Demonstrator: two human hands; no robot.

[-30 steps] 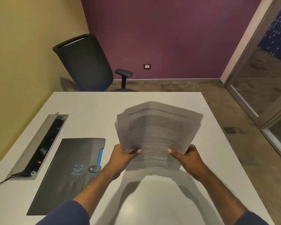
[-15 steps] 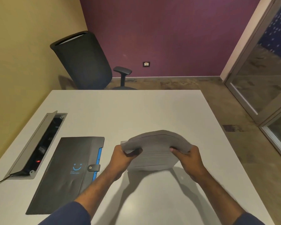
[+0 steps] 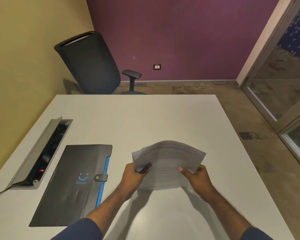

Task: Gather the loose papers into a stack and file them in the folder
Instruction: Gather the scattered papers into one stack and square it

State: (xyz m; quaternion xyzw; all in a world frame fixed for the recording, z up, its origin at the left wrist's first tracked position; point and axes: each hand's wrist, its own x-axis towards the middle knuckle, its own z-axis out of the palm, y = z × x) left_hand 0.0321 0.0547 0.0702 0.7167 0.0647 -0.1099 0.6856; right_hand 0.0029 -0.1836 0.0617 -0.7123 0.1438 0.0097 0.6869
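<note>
A stack of printed papers is held just above the white table, bowed upward in the middle. My left hand grips its left edge and my right hand grips its right edge. A black folder with a blue side strip, a blue smile logo and a snap tab lies shut on the table, to the left of my left hand.
An open cable hatch with its grey lid tilted up sits in the table at the far left. A black office chair stands beyond the far edge. A glass door is at the right.
One second ago the papers stood up, fanned and facing me. They have tipped forward and down toward the table and now bow between my hands, slightly higher than half a second ago.
</note>
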